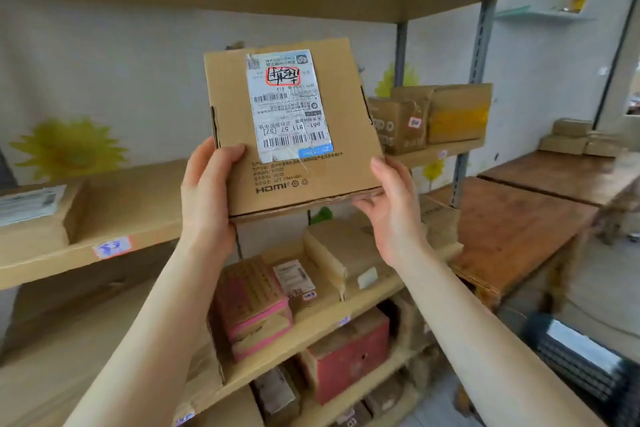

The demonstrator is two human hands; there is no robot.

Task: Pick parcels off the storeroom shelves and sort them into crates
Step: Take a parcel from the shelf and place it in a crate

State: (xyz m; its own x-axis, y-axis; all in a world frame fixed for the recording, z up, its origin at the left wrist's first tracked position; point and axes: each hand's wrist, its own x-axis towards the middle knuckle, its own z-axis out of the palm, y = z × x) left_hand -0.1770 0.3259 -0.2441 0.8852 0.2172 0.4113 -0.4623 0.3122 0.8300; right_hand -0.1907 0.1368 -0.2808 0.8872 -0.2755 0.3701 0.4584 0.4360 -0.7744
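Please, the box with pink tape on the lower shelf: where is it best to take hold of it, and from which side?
Probably by its two short ends, coming from the open front of the shelf. The pink-taped box lies flat at the shelf's front edge, with a labelled parcel close on its right, so a hand should slide in there first. Both hands now hold the flat carton.

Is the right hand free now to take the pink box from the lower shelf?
Probably not yet. The right hand and the left hand both hold the flat cardboard parcel. The pink box lies uncovered at the shelf's front.
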